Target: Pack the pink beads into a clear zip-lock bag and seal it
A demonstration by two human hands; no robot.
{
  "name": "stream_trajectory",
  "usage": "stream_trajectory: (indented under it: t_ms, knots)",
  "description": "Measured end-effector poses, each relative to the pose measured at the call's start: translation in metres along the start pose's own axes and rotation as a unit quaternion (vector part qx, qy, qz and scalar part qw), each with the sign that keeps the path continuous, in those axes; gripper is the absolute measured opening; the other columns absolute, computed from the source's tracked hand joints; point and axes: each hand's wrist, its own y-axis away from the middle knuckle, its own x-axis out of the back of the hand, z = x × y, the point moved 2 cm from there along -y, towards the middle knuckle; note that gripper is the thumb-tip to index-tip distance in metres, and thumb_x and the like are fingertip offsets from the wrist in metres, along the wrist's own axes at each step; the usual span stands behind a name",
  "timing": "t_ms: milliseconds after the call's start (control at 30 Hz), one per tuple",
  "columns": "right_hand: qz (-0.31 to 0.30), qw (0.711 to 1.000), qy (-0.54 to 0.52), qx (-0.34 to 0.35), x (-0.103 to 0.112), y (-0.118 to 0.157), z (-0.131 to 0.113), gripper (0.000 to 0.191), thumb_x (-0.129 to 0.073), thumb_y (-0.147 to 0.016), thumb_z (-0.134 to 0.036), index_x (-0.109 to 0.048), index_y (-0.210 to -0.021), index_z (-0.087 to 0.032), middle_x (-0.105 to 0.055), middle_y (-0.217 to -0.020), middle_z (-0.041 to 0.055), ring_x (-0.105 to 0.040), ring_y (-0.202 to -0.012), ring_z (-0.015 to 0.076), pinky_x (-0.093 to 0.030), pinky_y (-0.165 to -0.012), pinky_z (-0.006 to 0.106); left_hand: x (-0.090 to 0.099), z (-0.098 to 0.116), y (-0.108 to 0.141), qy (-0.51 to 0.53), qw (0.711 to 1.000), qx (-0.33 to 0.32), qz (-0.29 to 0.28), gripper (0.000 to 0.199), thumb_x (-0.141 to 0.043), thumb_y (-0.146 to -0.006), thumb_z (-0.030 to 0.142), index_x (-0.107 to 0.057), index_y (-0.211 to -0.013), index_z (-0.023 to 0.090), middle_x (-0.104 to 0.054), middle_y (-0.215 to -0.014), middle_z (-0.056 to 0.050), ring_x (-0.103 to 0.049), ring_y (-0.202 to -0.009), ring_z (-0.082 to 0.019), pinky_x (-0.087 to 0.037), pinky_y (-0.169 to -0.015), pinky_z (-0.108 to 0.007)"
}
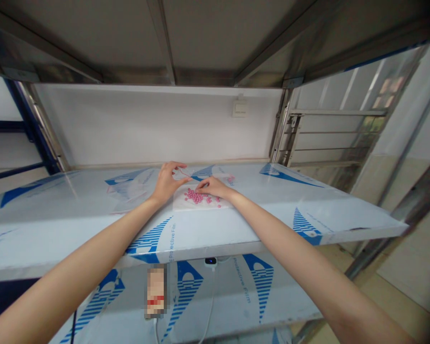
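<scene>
Touching pink beads, the open right hand nears the open left on "Protective Film" sheeting.

Head cam — looks fwd/down, close on left hand & right hand

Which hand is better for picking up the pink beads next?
Probably the right hand: its fingertips are right at the pink beads on the white sheet. The left hand is off to their side, nearer the clear bag.

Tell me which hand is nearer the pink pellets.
Right: the right hand reaches the pellets from their right; the left hand sits farther off, to their left.
</scene>
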Motion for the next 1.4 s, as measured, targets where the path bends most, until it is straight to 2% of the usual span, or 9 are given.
stream_trajectory:
  t_ms: [233,367,533,600,767,967,1067,1267,1400]
  knots:
    - [0.007,0.999,-0.040,-0.023,0.000,0.001,-0.003,0.005,-0.072,-0.067,-0.020,-0.075,-0.070,-0.018,-0.072,-0.070,0.0037,-0.062,-0.064,0.0135,-0.047,-0.068,0.026,0.000,0.000,0.000,0.004,1.000,0.000,0.001,0.037,-0.078,-0.065,0.036,-0.063,-0.095,0.021,-0.067,-0.099,-0.005,-0.057,-0.089,-0.022,-0.044,-0.085,-0.038]
    - [0.110,0.991,-0.077,-0.020,0.006,0.003,-0.015,0.015,-0.073,-0.068,-0.029,-0.074,-0.076,-0.017,-0.072,-0.077,0.0041,-0.062,-0.071,0.0148,-0.046,-0.072,0.027,0.000,-0.001,0.000,0.006,1.000,-0.004,-0.002,0.037,-0.078,-0.065,0.036,-0.064,-0.096,0.021,-0.067,-0.099,-0.005,-0.057,-0.089,-0.022,-0.045,-0.083,-0.037]
    - [0.233,0.959,-0.153,0.052,0.012,0.004,-0.035,0.022,-0.071,-0.070,-0.035,-0.073,-0.081,-0.016,-0.071,-0.085,0.0056,-0.061,-0.079,0.0155,-0.044,-0.076,0.028,-0.001,-0.002,0.000,0.011,1.000,-0.017,-0.008,0.038,-0.077,-0.066,0.041,-0.064,-0.095,0.021,-0.067,-0.097,-0.004,-0.057,-0.087,-0.021,-0.045,-0.081,-0.036]
    - [0.247,0.956,-0.136,0.078,0.011,0.005,-0.039,0.018,-0.072,-0.069,-0.033,-0.073,-0.077,-0.017,-0.071,-0.082,0.0050,-0.060,-0.079,0.0158,-0.044,-0.075,0.028,-0.003,-0.001,0.001,0.014,0.999,-0.029,-0.020,0.037,-0.075,-0.068,0.043,-0.064,-0.095,0.021,-0.068,-0.095,-0.004,-0.057,-0.087,-0.021,-0.045,-0.080,-0.035]
    - [0.222,0.960,-0.100,0.137,0.005,0.004,-0.040,0.011,-0.069,-0.073,-0.028,-0.074,-0.076,-0.019,-0.070,-0.081,0.0041,-0.060,-0.080,0.0154,-0.043,-0.076,0.028,-0.004,0.001,0.001,0.015,0.999,-0.038,-0.026,0.036,-0.072,-0.071,0.046,-0.065,-0.097,0.021,-0.068,-0.096,-0.003,-0.056,-0.088,-0.021,-0.046,-0.078,-0.034]
    - [0.297,0.952,-0.034,0.063,0.014,0.004,-0.029,0.016,-0.062,-0.081,-0.028,-0.073,-0.086,-0.018,-0.072,-0.088,0.0043,-0.060,-0.078,0.0152,-0.043,-0.074,0.026,0.000,0.000,0.000,0.005,1.000,-0.011,-0.009,0.036,-0.077,-0.067,0.037,-0.065,-0.096,0.020,-0.068,-0.097,-0.004,-0.057,-0.087,-0.020,-0.045,-0.081,-0.034]
    - [0.257,0.965,0.040,-0.009,0.015,0.004,-0.021,0.017,-0.064,-0.079,-0.028,-0.071,-0.092,-0.019,-0.072,-0.088,0.0036,-0.062,-0.078,0.0158,-0.044,-0.073,0.027,0.001,0.001,-0.001,0.000,1.000,-0.008,-0.008,0.036,-0.077,-0.067,0.035,-0.064,-0.096,0.020,-0.068,-0.098,-0.004,-0.057,-0.087,-0.021,-0.045,-0.081,-0.034]
    - [0.038,0.993,0.094,-0.061,0.007,0.006,-0.016,0.015,-0.072,-0.072,-0.029,-0.074,-0.083,-0.019,-0.073,-0.087,0.0046,-0.066,-0.083,0.0183,-0.045,-0.075,0.026,0.002,0.002,-0.001,0.001,1.000,-0.005,-0.002,0.033,-0.077,-0.067,0.033,-0.065,-0.096,0.020,-0.068,-0.098,-0.004,-0.057,-0.087,-0.020,-0.045,-0.081,-0.034]
    - [0.014,0.993,0.099,-0.061,0.008,0.007,-0.016,0.015,-0.074,-0.070,-0.028,-0.075,-0.082,-0.020,-0.074,-0.087,0.0040,-0.067,-0.082,0.0179,-0.046,-0.074,0.025,0.002,0.001,-0.001,0.003,1.000,-0.004,0.000,0.034,-0.077,-0.067,0.033,-0.065,-0.095,0.020,-0.068,-0.097,-0.004,-0.057,-0.088,-0.020,-0.045,-0.082,-0.034]
